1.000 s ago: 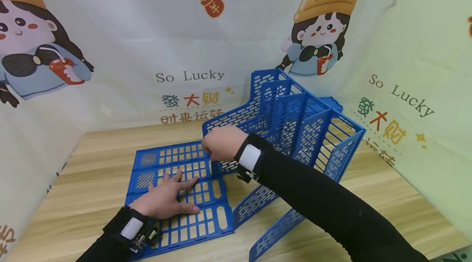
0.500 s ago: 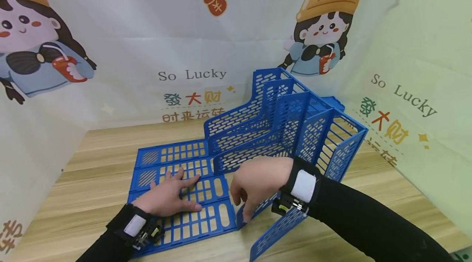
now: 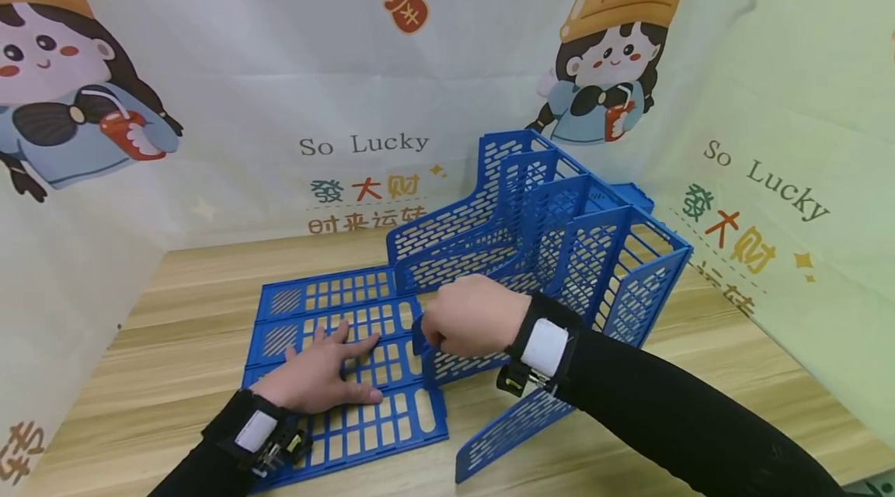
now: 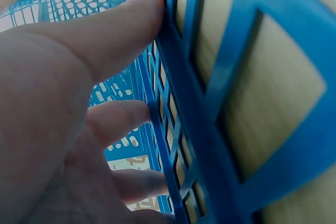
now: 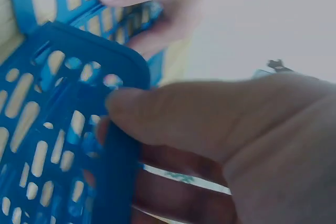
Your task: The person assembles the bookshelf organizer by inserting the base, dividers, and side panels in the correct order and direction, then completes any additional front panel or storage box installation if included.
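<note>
A blue plastic file rack (image 3: 594,225) with perforated upright dividers stands on the table, right of centre. Joined strips form a flat blue grid panel (image 3: 409,404) beside the dividers' front ends. My left hand (image 3: 315,373) rests on this panel with fingers spread; the left wrist view shows the thumb and fingertips against the bars. My right hand (image 3: 475,314) pinches the front end of one divider (image 5: 63,129), thumb on the near face and fingers behind it. In the head view the hand hides most of that divider. Nearest me, another divider (image 3: 510,431) angles outward, its front end apart from the panel.
The wooden table (image 3: 182,326) extends left of the panel and right of the rack. Behind it hangs a pale printed cloth (image 3: 280,54), which also runs along both sides. A blue piece (image 3: 632,196) shows behind the rack.
My right hand has come nearer from the farther dividers, dipped toward the near ones, then taken hold of a divider's end. Near divider ends have shifted. My left hand has stayed put.
</note>
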Motion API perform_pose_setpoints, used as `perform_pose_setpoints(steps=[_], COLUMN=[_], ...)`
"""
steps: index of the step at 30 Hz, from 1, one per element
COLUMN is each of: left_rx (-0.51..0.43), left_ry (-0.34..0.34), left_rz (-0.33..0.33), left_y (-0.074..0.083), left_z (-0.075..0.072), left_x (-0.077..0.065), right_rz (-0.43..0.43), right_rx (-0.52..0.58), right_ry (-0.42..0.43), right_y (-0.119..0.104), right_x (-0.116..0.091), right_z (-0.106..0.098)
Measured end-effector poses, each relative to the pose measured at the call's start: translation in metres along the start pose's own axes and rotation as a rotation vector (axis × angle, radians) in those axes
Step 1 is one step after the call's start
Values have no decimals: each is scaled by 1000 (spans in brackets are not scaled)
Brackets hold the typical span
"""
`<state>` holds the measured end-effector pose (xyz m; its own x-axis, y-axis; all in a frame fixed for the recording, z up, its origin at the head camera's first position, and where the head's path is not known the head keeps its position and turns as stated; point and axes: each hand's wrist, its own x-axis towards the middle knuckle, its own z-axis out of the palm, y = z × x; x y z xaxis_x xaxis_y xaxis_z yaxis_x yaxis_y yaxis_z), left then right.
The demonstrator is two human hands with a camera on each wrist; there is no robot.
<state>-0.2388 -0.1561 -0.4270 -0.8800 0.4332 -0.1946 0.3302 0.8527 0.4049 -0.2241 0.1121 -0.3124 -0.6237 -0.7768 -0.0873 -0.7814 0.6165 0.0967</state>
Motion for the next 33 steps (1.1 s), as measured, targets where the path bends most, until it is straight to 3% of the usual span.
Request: perform_pose_setpoints(steps=[5, 12, 18, 22, 29, 33], left_rx=[-8, -21, -14, -11, -22, -26], left_ry=[-5, -8, -8, -9, -11, -14], left_rz=[-6, -8, -3, -12, -16, -11], left_y=[0, 2, 2, 1, 0, 0], left_z=[0, 0, -1, 0, 2, 3], left_x=[-1, -2, -2, -3, -4, -4], right_rz=[71, 44, 229, 268, 320, 345], right_rx=[-85, -13, 60, 5, -141, -156], right_ry=[16, -41, 45, 24, 154, 130], right_y=[-5, -11, -1, 1, -1, -2], right_x=[15, 24, 33, 45, 60, 67], right_z=[3, -1, -10, -4, 14, 19])
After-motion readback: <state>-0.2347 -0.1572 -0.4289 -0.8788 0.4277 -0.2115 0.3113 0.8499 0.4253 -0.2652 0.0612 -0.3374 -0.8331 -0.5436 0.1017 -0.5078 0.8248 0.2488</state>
